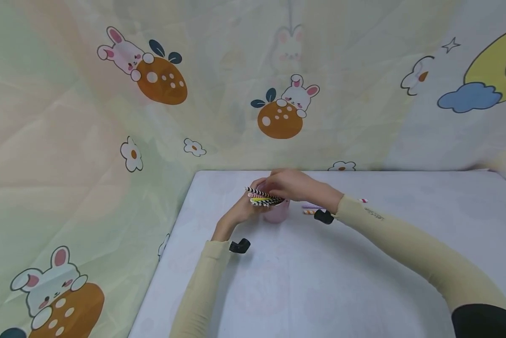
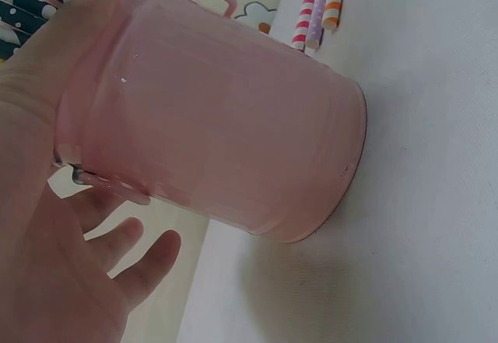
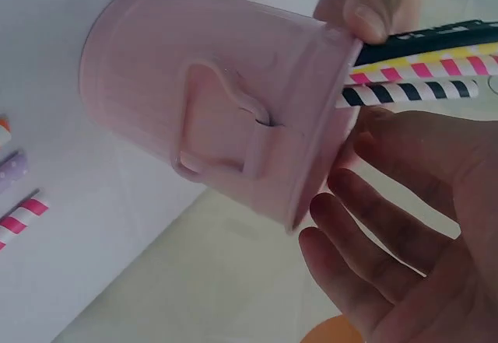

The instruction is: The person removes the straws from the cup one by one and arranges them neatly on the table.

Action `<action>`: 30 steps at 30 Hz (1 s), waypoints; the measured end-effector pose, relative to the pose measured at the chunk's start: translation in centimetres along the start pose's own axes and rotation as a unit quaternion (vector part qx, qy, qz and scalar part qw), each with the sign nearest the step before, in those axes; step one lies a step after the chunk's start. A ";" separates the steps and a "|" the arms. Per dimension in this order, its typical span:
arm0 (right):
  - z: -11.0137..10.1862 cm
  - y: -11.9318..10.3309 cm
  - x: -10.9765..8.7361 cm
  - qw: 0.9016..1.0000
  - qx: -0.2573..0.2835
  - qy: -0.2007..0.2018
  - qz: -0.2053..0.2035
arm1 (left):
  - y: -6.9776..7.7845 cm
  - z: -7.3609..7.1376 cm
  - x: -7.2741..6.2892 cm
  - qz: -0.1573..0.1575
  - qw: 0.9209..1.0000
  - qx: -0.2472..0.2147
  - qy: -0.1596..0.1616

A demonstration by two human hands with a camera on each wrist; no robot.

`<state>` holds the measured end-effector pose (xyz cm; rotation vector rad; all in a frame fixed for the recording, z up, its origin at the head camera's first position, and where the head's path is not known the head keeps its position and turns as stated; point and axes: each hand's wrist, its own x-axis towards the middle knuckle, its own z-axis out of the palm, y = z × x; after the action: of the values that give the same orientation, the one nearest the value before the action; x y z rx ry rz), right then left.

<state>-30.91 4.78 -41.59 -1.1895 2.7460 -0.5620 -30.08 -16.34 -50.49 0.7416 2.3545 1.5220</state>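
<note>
A pink bucket [image 1: 277,214] with small side handles stands at the table's far part, holding several patterned paper straws [image 3: 436,67] in black, yellow and pink. My left hand [image 1: 243,210] grips the bucket by its rim. Its thumb lies over the rim beside the straws in the left wrist view, the other fingers spread loosely behind. Over the bucket's mouth is my right hand [image 1: 293,185]; in the right wrist view its relaxed, slightly bent fingers are at the rim, close to a black-and-white striped straw [image 3: 412,92]. Whether they touch it I cannot tell.
Three loose straws, among them an orange-striped straw [image 1: 309,212] and a purple straw [image 2: 317,16], lie on the white table [image 1: 341,281] right of the bucket. A cloth printed with rabbits [image 1: 295,98] hangs behind the table.
</note>
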 end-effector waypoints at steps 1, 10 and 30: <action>0.2 0.0 0.2 1.000 -0.003 -0.004 0.003 | 0.0 0.0 0.0 0.002 1.000 -0.004 0.000; 1.6 -0.5 1.4 0.999 -0.022 -0.025 -0.015 | -0.1 -0.1 0.1 -0.017 1.000 0.001 -0.015; 3.0 -0.5 2.4 0.998 -0.056 -0.010 -0.010 | 0.3 -0.3 0.0 -0.006 1.000 0.017 -0.008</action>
<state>-31.49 1.86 -44.03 -1.2414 2.7852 -0.4005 -30.13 -16.52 -50.10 0.7428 2.3730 1.4692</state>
